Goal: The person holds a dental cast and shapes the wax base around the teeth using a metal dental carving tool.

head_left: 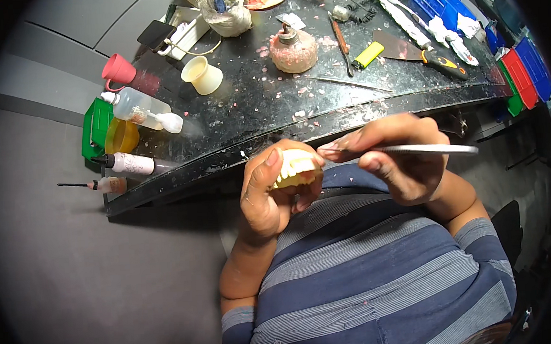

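My left hand (259, 195) is closed around a pale yellow dental cast (298, 165), held up before my chest near the bench edge. A row of teeth shows on it, with a pinkish patch below them; my fingers cover part of the rest. In my right hand (411, 167) lies a slim dental carving tool (441, 148) with a light grey handle, pinched between fingers and thumb. Its thin tip end points left at the cast's right side, close to my left fingertips. Whether the tip touches the cast, I cannot tell.
On the black bench (247, 120) stand a wax-spattered spirit lamp (293, 52), a cream cup (203, 75), a yellow-green lighter (369, 54), a wooden-handled wax knife (341, 42) and a spatula (443, 63). Bottles (142, 109) and a pink cup (118, 69) line the left edge.
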### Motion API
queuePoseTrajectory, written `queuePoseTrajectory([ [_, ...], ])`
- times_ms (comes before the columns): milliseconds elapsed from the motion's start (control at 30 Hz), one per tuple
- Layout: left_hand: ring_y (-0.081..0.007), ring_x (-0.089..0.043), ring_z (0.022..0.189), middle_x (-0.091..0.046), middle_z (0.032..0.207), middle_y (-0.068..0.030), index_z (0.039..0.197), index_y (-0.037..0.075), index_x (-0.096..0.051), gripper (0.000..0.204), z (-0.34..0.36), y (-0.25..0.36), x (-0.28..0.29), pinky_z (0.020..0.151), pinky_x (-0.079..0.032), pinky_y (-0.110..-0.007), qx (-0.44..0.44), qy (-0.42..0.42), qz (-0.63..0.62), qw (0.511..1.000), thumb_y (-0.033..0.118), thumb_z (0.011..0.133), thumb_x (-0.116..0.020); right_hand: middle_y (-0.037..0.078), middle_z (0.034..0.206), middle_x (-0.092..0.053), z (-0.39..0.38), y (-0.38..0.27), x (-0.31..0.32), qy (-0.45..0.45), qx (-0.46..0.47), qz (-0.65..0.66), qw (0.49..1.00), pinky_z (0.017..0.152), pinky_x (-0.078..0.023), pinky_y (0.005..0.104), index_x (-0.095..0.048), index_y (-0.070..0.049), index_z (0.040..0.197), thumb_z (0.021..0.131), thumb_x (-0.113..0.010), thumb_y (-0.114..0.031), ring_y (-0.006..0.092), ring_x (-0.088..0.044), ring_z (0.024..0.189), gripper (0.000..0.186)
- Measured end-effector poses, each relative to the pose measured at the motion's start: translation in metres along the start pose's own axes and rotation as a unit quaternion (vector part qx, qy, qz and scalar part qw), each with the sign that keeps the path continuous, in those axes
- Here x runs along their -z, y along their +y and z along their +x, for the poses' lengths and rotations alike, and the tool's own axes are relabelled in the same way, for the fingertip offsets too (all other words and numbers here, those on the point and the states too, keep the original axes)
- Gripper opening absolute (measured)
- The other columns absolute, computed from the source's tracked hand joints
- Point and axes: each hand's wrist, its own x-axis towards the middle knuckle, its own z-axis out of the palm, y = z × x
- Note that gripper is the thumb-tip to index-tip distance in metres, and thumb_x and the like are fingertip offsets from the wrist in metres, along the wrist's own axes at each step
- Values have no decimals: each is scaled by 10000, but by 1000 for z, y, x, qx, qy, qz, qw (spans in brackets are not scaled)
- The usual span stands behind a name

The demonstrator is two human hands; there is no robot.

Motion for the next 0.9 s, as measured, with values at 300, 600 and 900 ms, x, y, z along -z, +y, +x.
queuePoseTrajectory([
  [300,-84,-505,553,-630,731,-85,990,-60,-671,557,-7,5,-13,479,-332,-210,-15,75,122,989,402,1053,-367,179,1002,-765,13,-8,-8,-99,61,-93,989,807,-617,351,-722,58,1047,891,-738,32,291,-770,928,159],
  [600,-76,-516,546,-636,709,-74,966,-46,-678,547,-8,3,-10,478,-340,-209,-20,95,170,981,401,1047,-374,168,976,-764,9,-7,-9,-101,54,-68,991,804,-623,356,-728,55,1037,876,-745,47,290,-770,915,162],
  [900,-84,-570,579,-663,745,-78,983,-36,-679,552,-9,5,-16,490,-372,-194,4,120,153,981,419,1040,-373,174,971,-764,11,-6,-9,-95,63,-78,990,812,-625,361,-725,59,1033,871,-745,55,287,-771,921,164],
])
